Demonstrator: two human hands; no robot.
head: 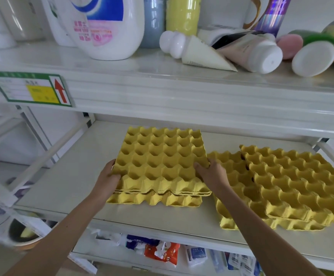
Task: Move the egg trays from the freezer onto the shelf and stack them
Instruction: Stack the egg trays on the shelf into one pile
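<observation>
A stack of yellow egg trays [160, 158] lies on the middle shelf [72, 176] of a white rack. Its upper trays sit slightly askew on the bottom tray [154, 200]. My left hand [107, 177] grips the left edge of the upper trays, and my right hand [210, 172] grips their right edge. To the right lies a second pile of yellow egg trays [293, 180], loosely overlapped and reaching the shelf's front edge. The freezer is not in view.
The upper shelf [162, 90] holds a white detergent jug [102, 26], upright bottles and several tubes lying on their sides [249, 52]. A green-framed label [30, 89] hangs on its front. Packets [162, 251] lie on the shelf below. A bowl [22, 234] sits lower left.
</observation>
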